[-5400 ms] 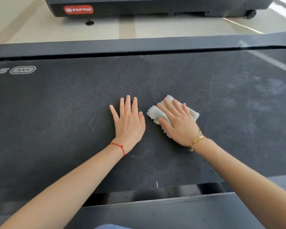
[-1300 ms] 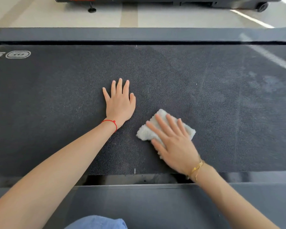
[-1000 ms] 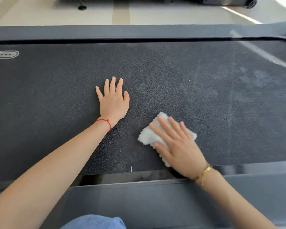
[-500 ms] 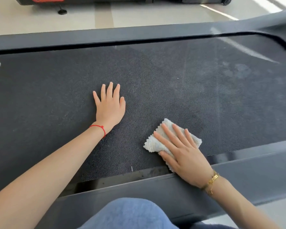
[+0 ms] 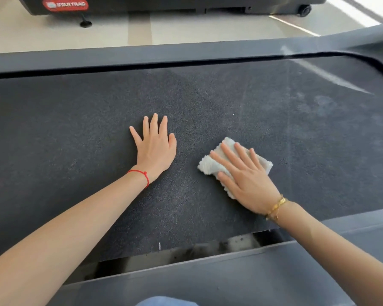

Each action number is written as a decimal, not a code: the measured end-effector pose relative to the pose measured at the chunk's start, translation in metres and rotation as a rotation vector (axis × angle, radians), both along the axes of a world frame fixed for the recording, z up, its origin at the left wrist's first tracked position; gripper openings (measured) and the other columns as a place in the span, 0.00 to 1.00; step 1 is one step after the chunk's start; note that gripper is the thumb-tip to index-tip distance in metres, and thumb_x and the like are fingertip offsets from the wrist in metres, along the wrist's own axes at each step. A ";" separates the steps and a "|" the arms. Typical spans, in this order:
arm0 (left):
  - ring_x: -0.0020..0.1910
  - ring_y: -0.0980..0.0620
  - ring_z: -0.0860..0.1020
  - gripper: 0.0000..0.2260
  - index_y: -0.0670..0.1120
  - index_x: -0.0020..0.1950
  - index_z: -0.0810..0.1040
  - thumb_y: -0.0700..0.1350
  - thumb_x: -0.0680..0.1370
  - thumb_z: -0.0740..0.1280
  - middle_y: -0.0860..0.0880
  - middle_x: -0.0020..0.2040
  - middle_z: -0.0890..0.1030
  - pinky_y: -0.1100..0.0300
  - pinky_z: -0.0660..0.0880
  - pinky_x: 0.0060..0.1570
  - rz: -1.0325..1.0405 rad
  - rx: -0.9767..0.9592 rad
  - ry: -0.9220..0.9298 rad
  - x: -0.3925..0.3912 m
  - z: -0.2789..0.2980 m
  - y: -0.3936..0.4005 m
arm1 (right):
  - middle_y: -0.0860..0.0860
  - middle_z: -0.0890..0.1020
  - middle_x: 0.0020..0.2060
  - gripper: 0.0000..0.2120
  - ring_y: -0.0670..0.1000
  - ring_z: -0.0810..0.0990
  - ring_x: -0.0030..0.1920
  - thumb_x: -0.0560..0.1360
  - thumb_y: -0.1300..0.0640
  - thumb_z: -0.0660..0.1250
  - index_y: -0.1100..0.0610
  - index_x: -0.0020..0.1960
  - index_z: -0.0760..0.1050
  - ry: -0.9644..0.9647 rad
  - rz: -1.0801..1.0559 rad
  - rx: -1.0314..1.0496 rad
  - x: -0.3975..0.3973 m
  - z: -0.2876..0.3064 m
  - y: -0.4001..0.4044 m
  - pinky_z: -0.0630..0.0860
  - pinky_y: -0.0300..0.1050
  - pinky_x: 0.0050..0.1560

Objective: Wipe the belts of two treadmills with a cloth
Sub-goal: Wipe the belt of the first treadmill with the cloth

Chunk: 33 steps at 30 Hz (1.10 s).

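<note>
A dark textured treadmill belt [image 5: 208,102] fills the head view, with pale dusty streaks toward its right end. My right hand [image 5: 243,173] lies flat with straight fingers on a folded white fluffy cloth [image 5: 210,165], pressing it onto the belt near the near edge. My left hand [image 5: 155,146] rests flat on the bare belt to the left of the cloth, fingers spread. Part of the cloth is hidden under my right palm.
Grey side rails run along the far edge [image 5: 186,55] and the near edge [image 5: 230,277] of the belt, with a dark gap between belt and near rail. A second treadmill base [image 5: 164,3] with a red Star Trac label stands across the pale floor. Blue cloth shows at the bottom edge.
My right hand has slid the cloth away from the near edge, a little further onto the belt. The view has shifted right. My left hand stays flat on the belt.
</note>
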<state>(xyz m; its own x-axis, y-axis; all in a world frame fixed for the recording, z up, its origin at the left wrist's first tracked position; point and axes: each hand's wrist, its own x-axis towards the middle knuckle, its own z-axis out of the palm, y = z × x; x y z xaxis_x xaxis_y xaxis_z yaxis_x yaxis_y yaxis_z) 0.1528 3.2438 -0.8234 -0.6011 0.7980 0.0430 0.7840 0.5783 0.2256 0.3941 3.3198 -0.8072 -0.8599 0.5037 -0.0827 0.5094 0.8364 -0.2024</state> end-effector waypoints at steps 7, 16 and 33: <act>0.80 0.44 0.47 0.25 0.48 0.81 0.52 0.52 0.84 0.50 0.45 0.81 0.52 0.33 0.42 0.74 0.056 0.007 0.000 -0.002 -0.001 0.041 | 0.42 0.46 0.78 0.25 0.49 0.40 0.78 0.81 0.40 0.43 0.39 0.77 0.47 0.045 0.116 0.001 -0.027 -0.006 0.084 0.36 0.52 0.76; 0.80 0.48 0.47 0.26 0.51 0.81 0.52 0.54 0.82 0.48 0.48 0.81 0.53 0.34 0.45 0.75 0.110 0.006 0.072 -0.001 -0.009 0.044 | 0.49 0.50 0.79 0.24 0.58 0.45 0.78 0.83 0.43 0.44 0.43 0.78 0.49 -0.001 0.015 0.088 -0.170 -0.009 0.184 0.41 0.61 0.76; 0.80 0.47 0.46 0.30 0.50 0.81 0.49 0.56 0.79 0.38 0.48 0.82 0.50 0.34 0.47 0.75 0.125 -0.060 0.119 -0.002 -0.012 0.047 | 0.47 0.51 0.79 0.26 0.57 0.46 0.78 0.81 0.43 0.41 0.44 0.78 0.50 0.015 0.159 0.087 -0.317 -0.015 0.205 0.39 0.62 0.75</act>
